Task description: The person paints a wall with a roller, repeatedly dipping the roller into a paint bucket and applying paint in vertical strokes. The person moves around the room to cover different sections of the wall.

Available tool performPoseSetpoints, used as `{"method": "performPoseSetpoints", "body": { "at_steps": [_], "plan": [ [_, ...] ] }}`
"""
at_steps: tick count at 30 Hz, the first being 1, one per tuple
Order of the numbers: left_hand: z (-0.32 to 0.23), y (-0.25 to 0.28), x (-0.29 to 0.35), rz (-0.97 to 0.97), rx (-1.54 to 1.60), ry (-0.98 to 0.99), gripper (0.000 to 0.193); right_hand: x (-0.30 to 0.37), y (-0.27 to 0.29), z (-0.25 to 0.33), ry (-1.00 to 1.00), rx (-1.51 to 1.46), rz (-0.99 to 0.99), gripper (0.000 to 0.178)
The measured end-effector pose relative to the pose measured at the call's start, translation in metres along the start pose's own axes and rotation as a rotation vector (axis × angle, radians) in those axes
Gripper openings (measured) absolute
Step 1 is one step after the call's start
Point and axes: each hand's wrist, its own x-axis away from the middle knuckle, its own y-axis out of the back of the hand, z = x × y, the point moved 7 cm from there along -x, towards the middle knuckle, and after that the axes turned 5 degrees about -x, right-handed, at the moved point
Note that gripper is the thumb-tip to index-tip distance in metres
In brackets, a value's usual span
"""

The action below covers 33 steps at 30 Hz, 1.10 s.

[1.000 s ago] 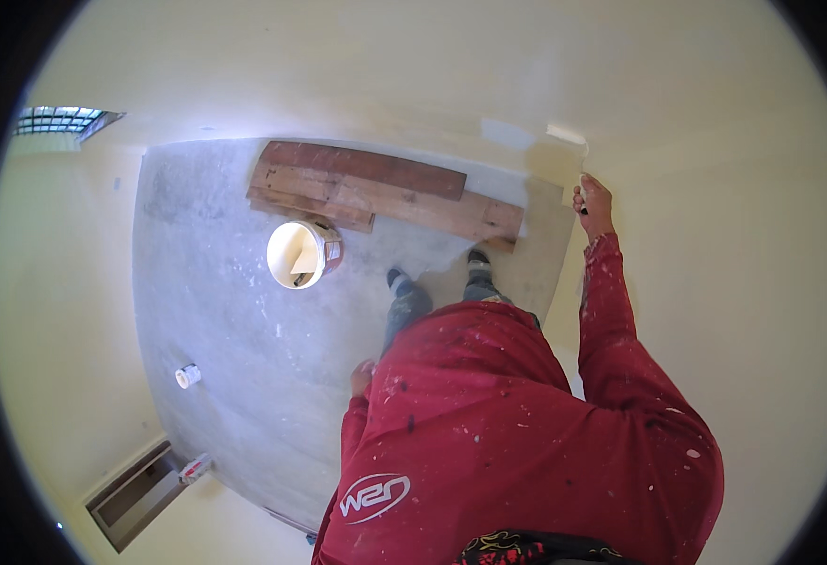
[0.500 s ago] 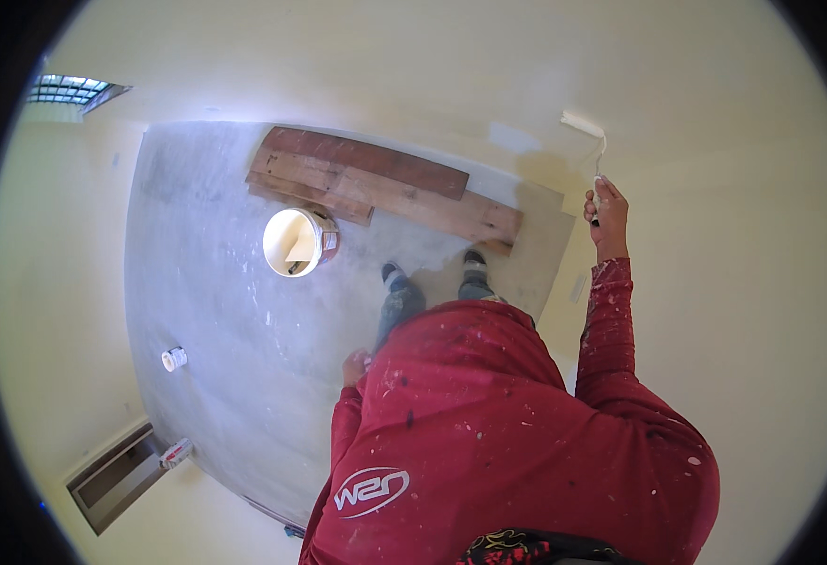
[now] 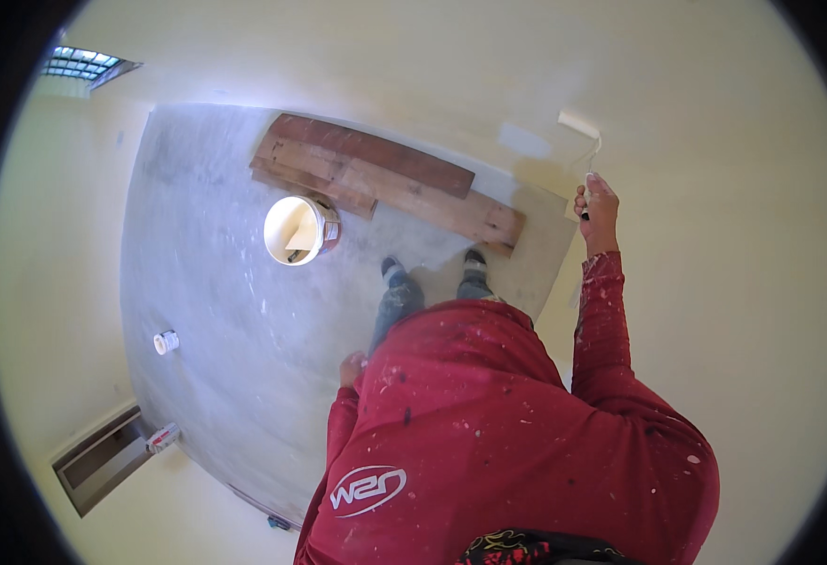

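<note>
Two pale walls (image 3: 733, 282) meet around the worker, one at twelve o'clock to their stance, one at three. Grey floor (image 3: 234, 367) spreads toward nine, with wooden boards (image 3: 413, 195) lying at eleven and a white bucket (image 3: 286, 215) at ten. Up at one o'clock is the paint roller (image 3: 579, 124): a slim whitish sleeve, slanted, on a thin bent wire, its light handle dark at the butt. It appears set against the wall, though contact is hard to confirm from here. I'd call this step rolling the wall; another stroke would call for steady, even pressure. Fingers of the right hand (image 3: 599, 205) curl round the handle. At nine, the left hand (image 3: 351, 368) hangs by the hip, half curled; whether it holds anything, I can't tell.
</note>
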Motion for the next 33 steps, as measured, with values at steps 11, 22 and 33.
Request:
{"method": "performPoseSetpoints", "body": {
  "at_steps": [11,22,33],
  "plan": [
    [-0.022,-0.001,-0.004,-0.005,-0.225,-0.240,0.036,-0.069,0.019,-0.058,-0.112,-0.017,0.006,0.035],
    [0.042,-0.016,-0.001,-0.103,-0.334,-0.258,0.035,-0.026,-0.037,-0.061,-0.078,-0.032,-0.028,0.029],
    [0.006,0.012,0.006,-0.045,0.073,0.111,0.035,-0.060,-0.027,-0.081,-0.084,-0.033,-0.013,0.030]
  ]
}}
